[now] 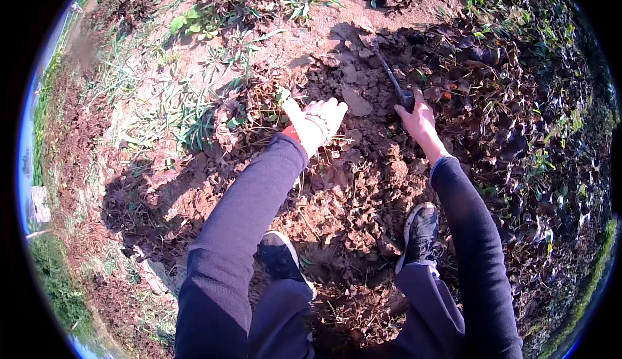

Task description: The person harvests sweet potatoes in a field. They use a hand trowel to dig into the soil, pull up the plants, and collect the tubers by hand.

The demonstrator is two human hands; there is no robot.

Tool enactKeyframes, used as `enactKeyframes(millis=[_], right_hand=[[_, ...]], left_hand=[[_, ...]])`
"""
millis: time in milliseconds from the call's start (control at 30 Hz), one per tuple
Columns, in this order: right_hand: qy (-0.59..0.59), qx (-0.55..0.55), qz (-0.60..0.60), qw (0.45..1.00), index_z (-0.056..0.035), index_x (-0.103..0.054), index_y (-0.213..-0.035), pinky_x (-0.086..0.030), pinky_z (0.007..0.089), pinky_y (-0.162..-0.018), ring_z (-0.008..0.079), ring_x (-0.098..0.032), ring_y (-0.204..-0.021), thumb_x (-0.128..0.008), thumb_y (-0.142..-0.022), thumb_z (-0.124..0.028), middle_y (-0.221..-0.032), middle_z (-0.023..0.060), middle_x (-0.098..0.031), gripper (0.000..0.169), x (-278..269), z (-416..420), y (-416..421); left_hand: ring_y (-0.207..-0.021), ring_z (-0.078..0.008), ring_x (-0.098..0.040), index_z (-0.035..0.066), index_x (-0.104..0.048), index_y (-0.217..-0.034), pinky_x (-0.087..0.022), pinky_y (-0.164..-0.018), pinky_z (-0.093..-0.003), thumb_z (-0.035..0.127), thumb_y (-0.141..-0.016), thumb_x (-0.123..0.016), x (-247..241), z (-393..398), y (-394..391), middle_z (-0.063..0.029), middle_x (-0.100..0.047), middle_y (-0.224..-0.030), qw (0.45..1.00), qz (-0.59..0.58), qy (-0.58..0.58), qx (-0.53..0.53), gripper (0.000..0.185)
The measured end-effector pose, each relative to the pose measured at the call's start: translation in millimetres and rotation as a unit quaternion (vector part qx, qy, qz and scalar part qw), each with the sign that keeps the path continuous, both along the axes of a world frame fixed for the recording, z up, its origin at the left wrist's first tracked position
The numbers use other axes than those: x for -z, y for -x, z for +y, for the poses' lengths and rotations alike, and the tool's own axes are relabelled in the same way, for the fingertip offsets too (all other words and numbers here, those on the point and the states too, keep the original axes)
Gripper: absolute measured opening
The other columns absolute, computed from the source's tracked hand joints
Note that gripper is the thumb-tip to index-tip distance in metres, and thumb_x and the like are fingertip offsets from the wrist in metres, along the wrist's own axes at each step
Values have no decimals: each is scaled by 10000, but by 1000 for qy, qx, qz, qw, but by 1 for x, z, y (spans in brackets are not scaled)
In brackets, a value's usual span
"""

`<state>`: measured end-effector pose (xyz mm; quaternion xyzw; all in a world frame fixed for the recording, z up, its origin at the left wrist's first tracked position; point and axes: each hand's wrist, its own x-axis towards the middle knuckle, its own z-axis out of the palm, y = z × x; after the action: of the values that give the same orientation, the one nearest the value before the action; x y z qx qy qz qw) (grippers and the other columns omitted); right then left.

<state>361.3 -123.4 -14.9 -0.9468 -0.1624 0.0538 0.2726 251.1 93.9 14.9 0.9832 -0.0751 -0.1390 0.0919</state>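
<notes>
My right hand grips the near, tube-like end of a slim metal hand tool. The tool's shaft slants away to the upper left, and its far end lies among broken clods of soil. To the left, my left hand is low over dry stalks and small weeds at the edge of the dug soil. Bright sunlight washes out its back, and its palm side is hidden, so I cannot tell whether it holds any stalks. A red band shows at the left wrist.
My dark shoes stand apart on loose soil. Green grass tufts and a broad-leaved plant grow on pale ground at the left. Dark, leafy plants cover the right side. A pale block lies at the far left edge.
</notes>
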Motion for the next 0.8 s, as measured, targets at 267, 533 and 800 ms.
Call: enactKeyframes(millis=[267, 533, 800], right_hand=[[-140, 14, 201, 969, 12, -539, -766, -437, 325, -584, 186, -533, -587, -581, -724, -281, -622, 98, -552, 300, -50, 3, 30], [-172, 2, 247, 954, -19, -469, -681, -323, 238, -455, 43, -368, -506, -543, -708, -142, -546, -40, -412, 146, -136, -37, 60], [-72, -121, 273, 952, 65, -483, -692, -407, 336, -512, 146, -453, -511, -584, -688, -207, -535, 135, -480, 290, -145, -23, 74]], left_hand=[[-1104, -350, -464, 47, -463, -1156, -370, -918, -432, 473, -691, -649, -38, 89, 33, -192, -466, -1202, 962, 108, -91, -234, 657], [-992, -355, -544, 19, -372, -1173, -426, -843, -427, 488, -703, -659, -47, 86, 84, -214, -559, -1059, 940, 59, 17, -336, 724], [-863, -248, -624, 1, -555, -1001, -459, -737, -333, 340, -868, -517, -37, 115, 42, -144, -621, -957, 921, 16, 207, -329, 366]])
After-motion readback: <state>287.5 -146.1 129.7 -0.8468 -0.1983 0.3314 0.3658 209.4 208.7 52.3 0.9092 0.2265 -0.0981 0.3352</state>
